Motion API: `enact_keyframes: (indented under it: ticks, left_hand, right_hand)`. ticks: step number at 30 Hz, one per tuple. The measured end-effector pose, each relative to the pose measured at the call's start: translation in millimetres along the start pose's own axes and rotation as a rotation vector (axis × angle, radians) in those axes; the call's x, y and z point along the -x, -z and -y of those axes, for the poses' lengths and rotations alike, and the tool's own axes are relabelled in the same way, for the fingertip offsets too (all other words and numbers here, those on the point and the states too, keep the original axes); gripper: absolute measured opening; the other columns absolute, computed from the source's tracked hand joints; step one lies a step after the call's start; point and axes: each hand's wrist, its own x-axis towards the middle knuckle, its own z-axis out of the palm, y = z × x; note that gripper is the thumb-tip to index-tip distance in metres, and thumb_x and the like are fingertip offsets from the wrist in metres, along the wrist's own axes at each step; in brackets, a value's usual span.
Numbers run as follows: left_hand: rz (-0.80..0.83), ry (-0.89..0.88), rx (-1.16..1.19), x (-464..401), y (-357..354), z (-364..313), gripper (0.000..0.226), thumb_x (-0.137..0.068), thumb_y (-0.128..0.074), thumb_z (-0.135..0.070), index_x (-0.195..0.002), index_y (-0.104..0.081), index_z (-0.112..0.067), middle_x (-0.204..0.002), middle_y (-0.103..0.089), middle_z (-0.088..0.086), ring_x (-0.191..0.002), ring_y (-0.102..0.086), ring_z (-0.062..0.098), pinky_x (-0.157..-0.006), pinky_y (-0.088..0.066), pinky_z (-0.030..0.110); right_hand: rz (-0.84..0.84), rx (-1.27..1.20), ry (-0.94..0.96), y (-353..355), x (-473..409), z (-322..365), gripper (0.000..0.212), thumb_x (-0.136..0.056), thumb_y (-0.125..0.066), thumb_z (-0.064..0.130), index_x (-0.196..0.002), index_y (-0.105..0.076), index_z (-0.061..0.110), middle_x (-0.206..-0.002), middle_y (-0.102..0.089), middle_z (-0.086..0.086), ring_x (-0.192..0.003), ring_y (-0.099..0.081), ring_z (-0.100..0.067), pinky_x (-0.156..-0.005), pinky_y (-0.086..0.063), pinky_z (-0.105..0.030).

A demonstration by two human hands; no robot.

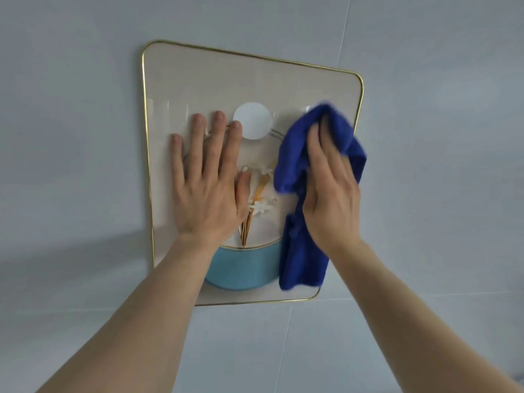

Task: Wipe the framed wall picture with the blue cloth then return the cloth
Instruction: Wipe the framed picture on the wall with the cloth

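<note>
Mid-wipe on the gold-rimmed, rounded-corner framed wall picture (249,78), hung on a pale grey tiled wall (85,80). Left hand (208,180) spread flat and open against the glass, left of centre, likely bracing the frame so no swinging or tilting under pressure. Right hand (330,194) pressing the deep-blue fluffy cloth (300,251) onto the right side of the picture, fingers mostly extended over it, pinning rather than clutching; loose end of the cloth dangling down toward the lower right corner. Slight blur at the cloth's top edge, so probably in motion. Printed white disc (251,120), pale flowers and turquoise bowl shape between and under the hands. In the way: only the bracing hand itself, covering an area that needs a pass. No return spot for the cloth in sight.
</note>
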Motion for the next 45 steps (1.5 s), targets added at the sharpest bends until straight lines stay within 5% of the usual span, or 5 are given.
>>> enact_keyframes:
  ticks: [10,19,29,41,45]
  left_hand:
    - [0.004,0.001,0.006,1,-1,0,0.066,-0.107,-0.032,-0.043,-0.167,-0.02,-0.016,-0.174,-0.021,0.008,-0.161,-0.018,0.035,-0.129,-0.015,0.06]
    - [0.008,-0.004,0.002,-1,3,-2,0.064,-0.109,-0.031,-0.042,-0.166,-0.021,-0.016,-0.174,-0.022,0.008,-0.16,-0.019,0.036,-0.128,-0.017,0.061]
    - [0.03,-0.011,-0.003,-1,5,-2,0.064,-0.11,-0.029,-0.045,-0.167,-0.02,-0.016,-0.174,-0.022,0.008,-0.16,-0.019,0.037,-0.129,-0.015,0.06]
    - [0.247,-0.016,0.083,4,49,-12,0.064,-0.108,-0.035,-0.043,-0.166,-0.024,-0.018,-0.175,-0.017,0.01,-0.162,-0.012,0.035,-0.131,-0.007,0.056]
    - [0.327,-0.013,0.162,34,75,-14,0.058,-0.106,-0.042,-0.036,-0.161,-0.037,-0.02,-0.172,-0.024,0.012,-0.16,-0.018,0.037,-0.13,-0.013,0.057]
  right_hand:
    - [-0.001,0.32,-0.049,-45,-14,15,0.063,-0.105,-0.039,0.05,-0.161,-0.037,0.021,-0.17,-0.03,-0.017,-0.151,-0.035,-0.039,-0.122,-0.026,-0.055]
    - [0.125,0.198,-0.001,-49,53,9,0.056,-0.111,-0.028,0.034,-0.158,-0.039,0.005,-0.166,-0.04,-0.017,-0.149,-0.041,-0.037,-0.116,-0.032,-0.046]
    - [0.249,0.148,0.044,-25,123,4,0.072,-0.075,-0.064,-0.021,-0.145,-0.058,-0.001,-0.151,-0.058,-0.014,-0.117,-0.067,-0.041,-0.102,-0.054,-0.047]
    - [0.609,0.194,-0.05,34,118,23,0.077,-0.031,-0.093,-0.006,-0.106,-0.08,0.006,-0.127,-0.077,-0.007,-0.092,-0.078,-0.03,-0.054,-0.061,-0.033]
    - [0.752,0.246,-0.262,50,115,35,0.023,-0.079,-0.066,0.005,-0.097,-0.078,0.014,-0.105,-0.078,0.001,-0.092,-0.071,-0.03,-0.071,-0.053,-0.037]
